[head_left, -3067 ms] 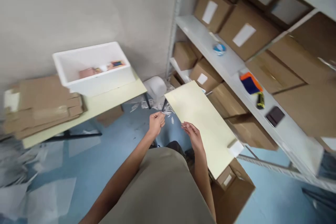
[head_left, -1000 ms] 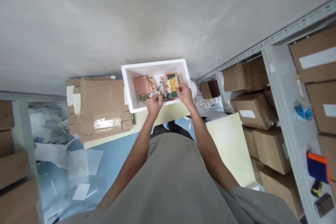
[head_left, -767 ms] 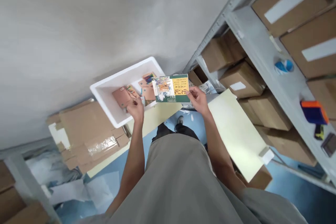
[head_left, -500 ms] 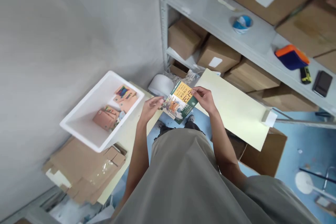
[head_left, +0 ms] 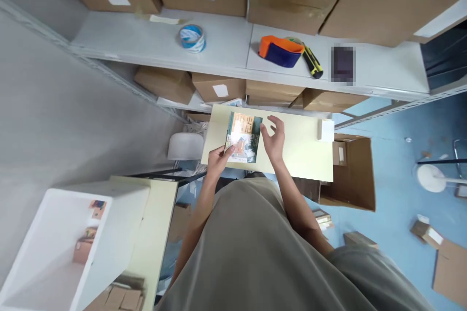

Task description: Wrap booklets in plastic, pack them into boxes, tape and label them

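Note:
A book [head_left: 243, 137] with a yellow, green and white illustrated cover is held above the pale yellow table [head_left: 304, 148]. My left hand [head_left: 218, 159] grips its lower left corner, thumb on the cover. Just off the book's right edge is my right hand [head_left: 273, 140], its fingers apart and curved, holding nothing. Glare washes out part of the cover.
A shelf [head_left: 226, 56] ahead bears blue-white tape [head_left: 192, 38], an orange and purple band [head_left: 280, 51], a yellow-black cutter [head_left: 312, 60] and cartons. At lower left stands a white bin [head_left: 122, 223] with small packs. An open carton [head_left: 355, 175] is right of the table.
The view has turned right, toward the shelf and table. My right hand has let go of the book, which now lies more upright in view, still in my left hand.

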The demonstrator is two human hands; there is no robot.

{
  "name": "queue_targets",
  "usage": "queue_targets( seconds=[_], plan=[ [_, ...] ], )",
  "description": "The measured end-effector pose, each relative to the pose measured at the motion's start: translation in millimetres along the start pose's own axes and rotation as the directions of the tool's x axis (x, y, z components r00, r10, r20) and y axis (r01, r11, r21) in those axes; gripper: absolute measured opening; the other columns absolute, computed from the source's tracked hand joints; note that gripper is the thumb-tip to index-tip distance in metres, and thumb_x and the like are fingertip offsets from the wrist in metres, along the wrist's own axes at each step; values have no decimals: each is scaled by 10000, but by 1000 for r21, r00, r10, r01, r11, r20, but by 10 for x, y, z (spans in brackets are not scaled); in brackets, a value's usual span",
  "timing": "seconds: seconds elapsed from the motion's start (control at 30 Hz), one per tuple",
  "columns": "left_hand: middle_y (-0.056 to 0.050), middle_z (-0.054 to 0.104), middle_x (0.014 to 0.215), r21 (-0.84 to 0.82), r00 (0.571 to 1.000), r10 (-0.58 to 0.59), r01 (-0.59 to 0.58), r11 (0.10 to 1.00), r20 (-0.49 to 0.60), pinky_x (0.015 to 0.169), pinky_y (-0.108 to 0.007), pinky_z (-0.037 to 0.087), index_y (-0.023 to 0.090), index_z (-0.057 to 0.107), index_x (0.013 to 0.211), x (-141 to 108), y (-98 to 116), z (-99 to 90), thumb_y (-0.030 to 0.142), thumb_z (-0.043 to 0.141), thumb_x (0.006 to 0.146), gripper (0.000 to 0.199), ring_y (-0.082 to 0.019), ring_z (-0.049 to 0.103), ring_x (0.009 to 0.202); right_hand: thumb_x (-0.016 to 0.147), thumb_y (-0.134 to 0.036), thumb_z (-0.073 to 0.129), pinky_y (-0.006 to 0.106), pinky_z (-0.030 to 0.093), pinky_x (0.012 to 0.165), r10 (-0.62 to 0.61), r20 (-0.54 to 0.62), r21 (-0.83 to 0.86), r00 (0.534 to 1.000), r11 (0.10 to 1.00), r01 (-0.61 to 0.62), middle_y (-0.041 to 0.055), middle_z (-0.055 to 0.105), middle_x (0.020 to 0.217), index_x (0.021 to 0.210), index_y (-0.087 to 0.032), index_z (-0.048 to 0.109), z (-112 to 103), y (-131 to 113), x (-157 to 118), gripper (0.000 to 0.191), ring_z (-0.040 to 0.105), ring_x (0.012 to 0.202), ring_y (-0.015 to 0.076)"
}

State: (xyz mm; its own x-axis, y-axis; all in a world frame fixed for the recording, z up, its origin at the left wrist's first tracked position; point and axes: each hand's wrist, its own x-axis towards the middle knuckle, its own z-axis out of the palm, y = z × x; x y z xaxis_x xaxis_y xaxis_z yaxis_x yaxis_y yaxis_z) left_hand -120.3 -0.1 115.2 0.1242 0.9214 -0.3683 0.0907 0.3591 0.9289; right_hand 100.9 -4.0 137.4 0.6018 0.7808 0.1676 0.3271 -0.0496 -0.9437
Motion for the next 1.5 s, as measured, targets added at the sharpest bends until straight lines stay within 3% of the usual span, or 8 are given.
queue_targets(
  seconds=[0.23, 0.4, 0.47, 0.63, 0.83, 1.13, 1.37, 1.5],
  plan=[
    [-27, 815, 892, 249, 991, 136, -129, 960, -11, 785, -301, 546, 193, 858, 1054, -7, 117, 684, 539, 710, 938, 394, -228, 728, 844, 927, -652, 721, 447, 644, 1017, 192, 363, 25, 912, 976, -216, 121, 738, 1401, 1398, -244, 680, -170, -10, -332, 624, 742, 1219, 312],
    [-105, 781, 1332, 382, 923, 310, -377, 844, 227, 1130, -432, 531, 263, 766, 1368, -176, 192, 928, 352, 777, 884, 492, -332, 713, 1273, 920, -690, 697, 377, 647, 860, 309, 249, 61, 918, 941, -333, 60, 807, 1033, 1199, -222, 719, -120, 54, -291, 546, 750, 922, 245],
    [-131, 700, 1477, 315, 891, 349, -434, 844, 291, 1239, -471, 462, 257, 717, 1433, -169, 196, 928, 393, 815, 877, 581, -338, 621, 1421, 941, -721, 644, 395, 631, 883, 302, 209, 117, 930, 937, -330, 70, 802, 943, 1031, -205, 735, -210, 131, -171, 531, 740, 917, 255],
    [-180, 705, 1453, 99, 989, 133, -140, 985, 70, 1177, -513, 531, 195, 711, 1377, -4, 194, 678, 662, 764, 912, 661, -345, 647, 1390, 846, -785, 744, 460, 613, 1032, 299, 378, 338, 876, 836, -432, 97, 826, 1154, 1084, -221, 768, -472, 246, -38, 613, 757, 1104, 301],
    [-166, 799, 1283, -137, 970, -65, 100, 986, 236, 1099, -511, 588, 154, 796, 1220, -64, 266, 581, 712, 845, 810, 694, -358, 752, 1227, 818, -807, 769, 507, 622, 1048, 305, 509, 346, 805, 784, -516, 105, 828, 1182, 1134, -227, 794, -528, 246, -163, 660, 768, 1131, 316],
    [-42, 842, 1160, 69, 990, 139, -140, 988, 18, 1015, -434, 614, 209, 849, 1135, -201, 279, 775, 574, 754, 924, 432, -330, 770, 1144, 843, -756, 763, 491, 556, 1164, 247, 321, 218, 914, 920, -326, 143, 632, 1561, 1392, -240, 681, -442, 255, -152, 758, 591, 1457, 335],
    [-54, 801, 1300, 167, 958, 212, -245, 955, 195, 1051, -470, 622, 296, 811, 1297, -358, 240, 960, 438, 846, 868, 453, -326, 782, 1127, 884, -731, 711, 359, 620, 852, 243, 328, 220, 913, 920, -324, 46, 768, 947, 980, -227, 718, -358, 132, -267, 513, 710, 933, 236],
    [-118, 695, 1490, 99, 967, 253, -251, 963, -4, 1138, -467, 578, 245, 735, 1397, -255, 229, 758, 543, 826, 893, 593, -319, 675, 1350, 855, -737, 742, 349, 611, 822, 267, 361, 293, 893, 877, -380, 39, 775, 962, 1005, -239, 705, -515, 154, -151, 522, 706, 880, 222]
  ],
)
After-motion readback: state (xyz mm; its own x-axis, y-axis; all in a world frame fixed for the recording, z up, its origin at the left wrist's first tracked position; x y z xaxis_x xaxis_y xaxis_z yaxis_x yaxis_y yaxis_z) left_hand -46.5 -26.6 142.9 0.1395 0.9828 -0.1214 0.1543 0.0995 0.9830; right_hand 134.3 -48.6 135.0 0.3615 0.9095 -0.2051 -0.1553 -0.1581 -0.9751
